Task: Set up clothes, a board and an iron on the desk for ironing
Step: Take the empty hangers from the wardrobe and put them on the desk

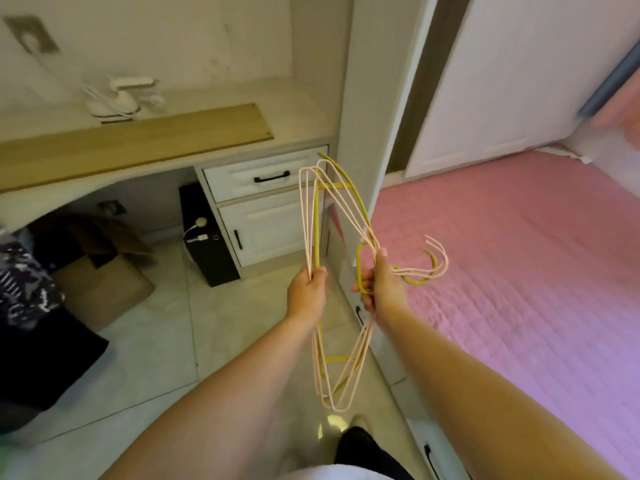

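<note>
I hold a bundle of thin clothes hangers [313, 216], pink ones and a yellow one, upright in front of me. My left hand [307, 292] grips their straight bottom bars. My right hand [381, 285] grips them near the necks, with the hooks pointing right over the bed. On the desk [301, 116] at the upper left lies a long wooden board [138, 140]. Behind it stands a white iron [121, 97] with its cord. Dark patterned clothes [24, 289] hang at the left edge.
White drawers with black handles [266, 195] sit under the desk's right end. Beneath the desk are a black computer tower [204, 233] and a cardboard box [104, 271]. A bed with a pink cover [519, 271] fills the right side. A white wardrobe panel [363, 98] stands ahead.
</note>
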